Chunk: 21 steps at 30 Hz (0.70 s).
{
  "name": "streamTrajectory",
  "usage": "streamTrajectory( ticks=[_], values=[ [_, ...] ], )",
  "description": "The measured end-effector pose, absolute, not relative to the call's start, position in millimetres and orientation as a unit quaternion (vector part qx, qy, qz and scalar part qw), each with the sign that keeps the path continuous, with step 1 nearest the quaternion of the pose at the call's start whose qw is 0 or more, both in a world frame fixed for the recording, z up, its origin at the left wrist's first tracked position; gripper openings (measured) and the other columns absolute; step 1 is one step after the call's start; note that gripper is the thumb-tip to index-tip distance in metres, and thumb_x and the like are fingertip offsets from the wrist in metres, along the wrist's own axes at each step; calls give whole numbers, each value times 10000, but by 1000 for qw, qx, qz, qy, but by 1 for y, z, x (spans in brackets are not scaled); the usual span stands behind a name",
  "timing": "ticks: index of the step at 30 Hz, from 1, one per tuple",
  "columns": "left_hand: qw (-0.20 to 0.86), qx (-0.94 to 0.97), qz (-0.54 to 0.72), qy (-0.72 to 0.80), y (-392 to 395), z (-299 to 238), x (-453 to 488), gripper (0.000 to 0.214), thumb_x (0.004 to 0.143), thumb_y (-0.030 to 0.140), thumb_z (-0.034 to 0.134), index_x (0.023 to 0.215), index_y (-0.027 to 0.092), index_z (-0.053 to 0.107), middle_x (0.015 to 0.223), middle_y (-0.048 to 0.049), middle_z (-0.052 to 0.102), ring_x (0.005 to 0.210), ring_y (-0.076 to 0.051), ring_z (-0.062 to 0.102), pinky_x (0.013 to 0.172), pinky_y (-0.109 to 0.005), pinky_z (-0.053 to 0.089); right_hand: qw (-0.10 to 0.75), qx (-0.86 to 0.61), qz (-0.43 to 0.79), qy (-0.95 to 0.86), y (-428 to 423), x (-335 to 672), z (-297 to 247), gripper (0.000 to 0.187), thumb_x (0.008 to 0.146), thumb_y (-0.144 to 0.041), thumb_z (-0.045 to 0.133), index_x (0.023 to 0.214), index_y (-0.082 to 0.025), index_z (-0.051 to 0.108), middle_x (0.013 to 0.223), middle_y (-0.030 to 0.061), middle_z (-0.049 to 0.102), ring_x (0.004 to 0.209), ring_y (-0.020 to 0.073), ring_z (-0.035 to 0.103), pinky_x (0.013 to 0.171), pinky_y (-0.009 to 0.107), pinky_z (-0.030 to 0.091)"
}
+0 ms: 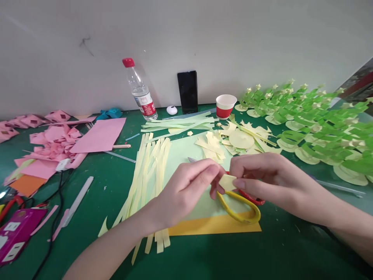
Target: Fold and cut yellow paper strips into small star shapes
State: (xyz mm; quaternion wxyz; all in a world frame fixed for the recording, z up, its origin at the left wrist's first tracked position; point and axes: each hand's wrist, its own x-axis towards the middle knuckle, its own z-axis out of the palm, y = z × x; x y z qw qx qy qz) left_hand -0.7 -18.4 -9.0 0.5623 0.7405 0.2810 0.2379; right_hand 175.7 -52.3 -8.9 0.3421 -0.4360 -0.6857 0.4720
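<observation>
My left hand (186,190) and my right hand (268,179) meet over the middle of the green table. Both pinch a small folded piece of pale yellow paper (227,182) between thumb and fingers. Under the hands lie scissors with a yellow and a red handle (241,206), resting on a light green sheet (180,155) that covers an orange sheet (215,225). A fan of long pale yellow paper strips (145,175) spreads to the left of my left hand.
Green paper spirals with small stars (320,120) fill the right side. Yellow offcuts and a paper disc (240,139) lie behind the hands. At the back stand a water bottle (140,91), a black phone (187,91) and a red-and-white paper cup (225,105). Pink paper (99,134) and a power strip (14,233) lie left.
</observation>
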Motion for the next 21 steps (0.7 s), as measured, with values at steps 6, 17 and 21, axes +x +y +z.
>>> streamTrajectory(
  ticks=[6,17,21],
  values=[
    [469,803,224,293,-16,-12,2,267,872,207,426,608,175,454,559,31,458,520,-102,430,510,-225,338,334,-444,474,-683,-52,174,-12,238,790,-131,448,555,-168,462,515,-59,368,448,48,329,386,168,258],
    [324,835,106,432,14,-3,-25,443,902,429,324,620,188,566,587,-4,562,574,-155,539,568,-261,381,296,-513,291,-751,-40,168,-32,149,756,-118,532,644,-150,624,552,-6,590,484,83,498,458,185,395],
    [188,772,77,602,45,-6,-54,327,842,387,461,596,202,570,608,-22,584,624,-219,561,530,-286,318,246,-519,249,-779,-37,161,-52,194,756,-50,499,644,-141,629,617,34,633,525,108,530,511,218,412]
  ],
)
